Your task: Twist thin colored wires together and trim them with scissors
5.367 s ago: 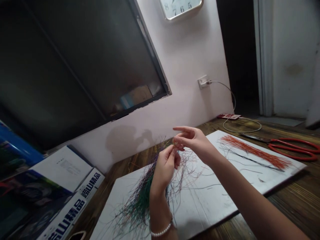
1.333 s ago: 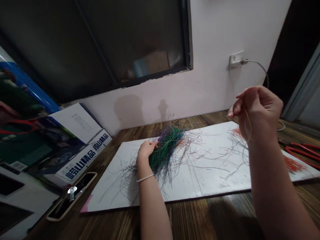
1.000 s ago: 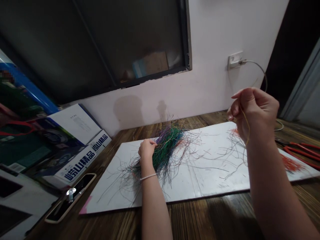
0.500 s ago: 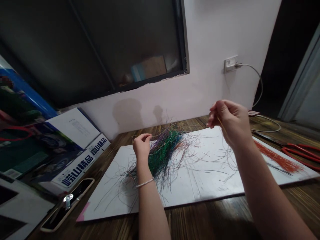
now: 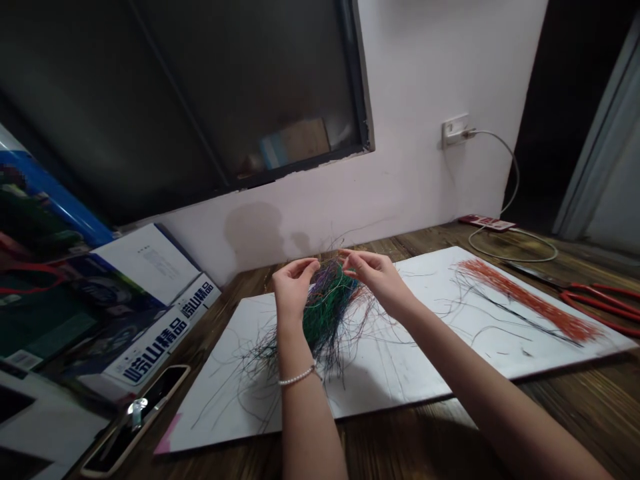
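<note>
A tangled heap of fine wires (image 5: 325, 313), green, purple, blue and some reddish, lies on a white board (image 5: 400, 373). Over the far end of the heap, my left hand (image 5: 294, 287) pinches a thin wire between thumb and fingertips. My right hand (image 5: 374, 275) is close beside it, its thumb and index finger closed on a thin wire as well. A faint strand seems to span the small gap between both hands. Loose strands stick up behind the fingers and spread over the board.
On the board's right lie a bundle of orange-red wires (image 5: 535, 300) and a few dark ones (image 5: 520, 310). Red-handled scissors (image 5: 600, 300) rest beside it. Left are a phone (image 5: 137, 420) with a small shiny object on it and boxes (image 5: 155, 327). A white cable (image 5: 520, 257) loops at the back.
My right hand has come left and down from above the board's right side, bringing its strand to the heap near my left hand. My left hand has shifted slightly right.
</note>
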Available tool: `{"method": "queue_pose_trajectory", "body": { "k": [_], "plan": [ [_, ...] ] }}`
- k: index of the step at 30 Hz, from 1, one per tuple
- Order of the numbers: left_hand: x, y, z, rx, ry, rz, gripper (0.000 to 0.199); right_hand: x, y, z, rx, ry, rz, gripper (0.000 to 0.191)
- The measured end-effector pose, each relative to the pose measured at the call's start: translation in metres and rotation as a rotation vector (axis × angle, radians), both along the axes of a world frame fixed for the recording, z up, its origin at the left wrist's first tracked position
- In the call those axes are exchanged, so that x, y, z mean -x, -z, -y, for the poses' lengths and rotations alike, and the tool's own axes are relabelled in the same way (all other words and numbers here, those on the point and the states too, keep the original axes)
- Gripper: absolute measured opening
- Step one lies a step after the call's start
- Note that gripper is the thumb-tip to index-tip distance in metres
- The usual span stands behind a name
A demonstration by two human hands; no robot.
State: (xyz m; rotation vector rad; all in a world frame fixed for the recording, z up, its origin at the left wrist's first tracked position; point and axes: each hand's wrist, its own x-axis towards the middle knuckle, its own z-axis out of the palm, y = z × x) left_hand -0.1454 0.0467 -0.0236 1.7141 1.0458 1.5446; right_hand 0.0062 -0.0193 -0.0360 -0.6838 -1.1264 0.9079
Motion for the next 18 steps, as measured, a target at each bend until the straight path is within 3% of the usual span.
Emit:
{"method": "queue_pose_trajectory", "body": {
  "k": [7,11,14,18],
  "plan": [
    [-0.005,0.001,0.006,0.055,0.156,-0.184,0.026,-0.002,0.002,0.000,-0.056,0.057,-0.062,0.027],
    [0.002,0.003,0.004,0.088,0.165,-0.331,0.023,-0.010,0.000,-0.002,-0.051,0.163,-0.177,0.026],
    [0.014,0.008,0.000,0.119,0.056,-0.452,0.018,-0.024,-0.003,-0.001,-0.045,0.270,-0.252,0.024],
    [0.034,0.011,-0.001,0.165,-0.186,-0.647,0.014,-0.051,-0.010,0.003,-0.064,0.367,-0.315,0.028]
  ]
}}
